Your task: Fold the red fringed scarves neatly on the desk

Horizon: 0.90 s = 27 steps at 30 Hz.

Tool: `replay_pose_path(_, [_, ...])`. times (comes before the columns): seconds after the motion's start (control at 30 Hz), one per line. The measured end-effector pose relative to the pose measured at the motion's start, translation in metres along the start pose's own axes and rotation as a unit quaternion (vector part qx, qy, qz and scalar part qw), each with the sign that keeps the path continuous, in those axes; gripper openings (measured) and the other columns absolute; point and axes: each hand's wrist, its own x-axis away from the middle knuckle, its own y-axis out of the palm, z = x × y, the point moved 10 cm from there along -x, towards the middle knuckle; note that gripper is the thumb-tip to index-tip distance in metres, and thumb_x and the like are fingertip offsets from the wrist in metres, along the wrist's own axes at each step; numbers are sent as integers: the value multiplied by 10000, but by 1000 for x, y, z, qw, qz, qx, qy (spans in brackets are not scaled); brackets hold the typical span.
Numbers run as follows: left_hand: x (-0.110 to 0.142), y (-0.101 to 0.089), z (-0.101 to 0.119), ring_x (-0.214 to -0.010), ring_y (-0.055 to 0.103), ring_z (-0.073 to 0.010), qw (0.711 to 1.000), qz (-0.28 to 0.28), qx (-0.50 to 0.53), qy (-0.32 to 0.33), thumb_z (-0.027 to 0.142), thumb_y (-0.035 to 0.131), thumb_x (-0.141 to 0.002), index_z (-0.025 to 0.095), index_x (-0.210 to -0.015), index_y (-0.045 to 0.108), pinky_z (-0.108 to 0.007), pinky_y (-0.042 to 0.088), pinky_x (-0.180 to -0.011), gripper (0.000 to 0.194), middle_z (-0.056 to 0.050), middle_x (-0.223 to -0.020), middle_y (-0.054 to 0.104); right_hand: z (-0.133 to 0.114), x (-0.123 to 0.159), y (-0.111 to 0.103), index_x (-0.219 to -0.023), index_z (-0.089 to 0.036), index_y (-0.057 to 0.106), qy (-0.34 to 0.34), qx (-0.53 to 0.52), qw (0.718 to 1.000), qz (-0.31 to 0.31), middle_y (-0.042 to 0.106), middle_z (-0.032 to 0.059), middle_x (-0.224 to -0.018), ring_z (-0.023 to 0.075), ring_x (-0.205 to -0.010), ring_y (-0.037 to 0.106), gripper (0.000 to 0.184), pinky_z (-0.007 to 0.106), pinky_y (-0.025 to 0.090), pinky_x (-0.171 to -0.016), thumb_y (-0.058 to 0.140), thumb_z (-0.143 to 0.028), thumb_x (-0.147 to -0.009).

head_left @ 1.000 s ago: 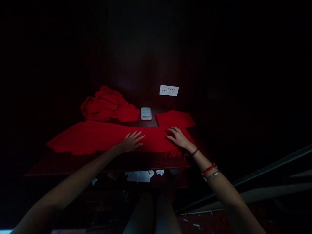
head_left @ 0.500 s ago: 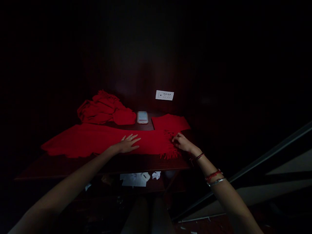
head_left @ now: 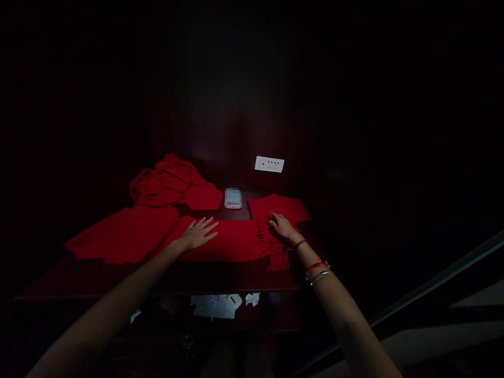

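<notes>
A long red scarf (head_left: 232, 240) with a fringed end lies along the dark wooden desk. My left hand (head_left: 198, 234) rests flat on its middle, fingers spread. At the scarf's right end, my right hand (head_left: 282, 227) touches the cloth just above the fringe (head_left: 277, 256), its fingers stretched out and slightly bent. The scarf's left part (head_left: 122, 236) is broader, with a step in its edge near my left hand. Behind the fringe lies a folded red cloth (head_left: 289, 207). A crumpled heap of red cloth (head_left: 169, 186) sits at the back left.
A phone (head_left: 233, 198) lies on the desk (head_left: 157, 281) between the heap and the folded cloth. A white socket panel (head_left: 269, 164) is on the back wall. Papers (head_left: 212, 307) and a small white object (head_left: 233, 301) lie on a shelf below. The surroundings are very dark.
My right hand has moved from beside the fringe to just above it, its fingers straighter. Fringe strands have shifted. My left hand has slid slightly left, and the scarf's left part now shows a step.
</notes>
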Motion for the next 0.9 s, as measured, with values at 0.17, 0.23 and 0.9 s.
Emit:
replay_pose_path(0.17, [-22,-14,16,-1241,52,-262,1000,-20,6,13,589,212,-763,247,-1283,241,-462,92,-964,623,-64,-1371,91,50,10,-1,-1267,-208,276,110,22,994,11,202,115,-1344,287,-1210,177,482,501,259,-886,287,-406,-828])
replay_pose_path(0.23, [-47,-31,44,-1242,81,-237,998,0,34,47,582,176,-774,224,-1291,224,-414,112,-977,631,-62,-1370,98,60,5,-8,-1283,-238,235,116,34,993,16,136,75,-1369,282,-1230,112,480,506,239,-901,246,-413,-836])
replay_pose_path(0.9, [-187,0,134,-1223,78,-297,994,-64,79,-50,520,150,-795,159,-1323,58,-464,209,-930,646,-137,-1359,-16,117,-35,27,-1302,-281,163,151,42,986,-54,123,66,-1374,270,-1234,112,519,485,143,-940,160,-487,-825])
